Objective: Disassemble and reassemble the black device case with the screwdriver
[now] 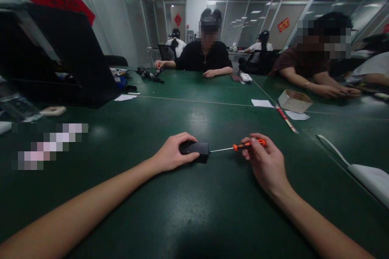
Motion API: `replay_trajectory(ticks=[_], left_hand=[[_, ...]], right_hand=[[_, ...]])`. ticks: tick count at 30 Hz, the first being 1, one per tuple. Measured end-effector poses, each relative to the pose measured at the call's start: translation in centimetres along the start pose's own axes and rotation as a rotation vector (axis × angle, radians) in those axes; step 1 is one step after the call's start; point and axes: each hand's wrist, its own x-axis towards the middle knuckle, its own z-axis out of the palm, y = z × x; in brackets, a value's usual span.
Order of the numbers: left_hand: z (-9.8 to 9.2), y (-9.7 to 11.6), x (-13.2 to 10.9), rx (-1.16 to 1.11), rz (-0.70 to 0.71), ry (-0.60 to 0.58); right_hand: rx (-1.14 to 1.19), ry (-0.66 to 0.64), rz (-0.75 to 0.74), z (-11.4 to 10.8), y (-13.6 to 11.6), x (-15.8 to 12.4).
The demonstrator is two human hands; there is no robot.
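Right, through the head camera I see the small black block (198,152) lying on the green table (194,214) at the centre of view, just ahead of both forearms. My left hand (170,155) comes in from 8 o'clock and is closed over the block's left half, fingers draped across its top, pinning it flat. My right hand (266,166) comes in from 4 o'clock and pinches the orange-and-black handle of a screwdriver (248,144) between thumb and fingertips. Its thin shaft (221,150) runs level toward 9 o'clock and meets the block's right end face.

I judge the block to be rigid, light moulded plastic that slides easily on this smooth top, so the flat grip from above, pressing down, suits it. The screwdriver looks slim and light. I'd hold it at the handle, since the shaft seems fine enough to bend or skip off.

The tip itself is too small to read, so I cannot tell whether it sits in a screw or a seam. The left palm hides the block's near side.

At 10 o'clock stands a black laptop (69,56), at 2 o'clock a cardboard box (294,101) with a red pen (286,119) beside it. Other people (204,54) sit across at 12 o'clock.
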Motion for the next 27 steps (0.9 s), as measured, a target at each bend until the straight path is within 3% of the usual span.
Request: replay_trajectory(ticks=[5,10,19,22,27], left_hand=[[0.1,0.1,0.0,0.013,0.023,-0.01],[0.1,0.0,0.0,0.004,0.046,-0.014],[0.0,0.1,0.0,-0.059,0.009,-0.006],[0.0,0.0,0.0,-0.062,0.015,-0.007],[-0.1,0.0,0.0,-0.073,0.043,-0.008]], right_hand=[[-0.194,-0.23,0.178,0.0,0.8,-0.2],[-0.568,-0.346,0.141,0.2,0.2,-0.8],[-0.716,-0.404,0.003,0.3,-0.2,-0.9],[-0.726,-0.395,-0.049,0.2,0.0,-1.0],[-0.65,-0.318,-0.012,-0.1,0.2,-0.8]])
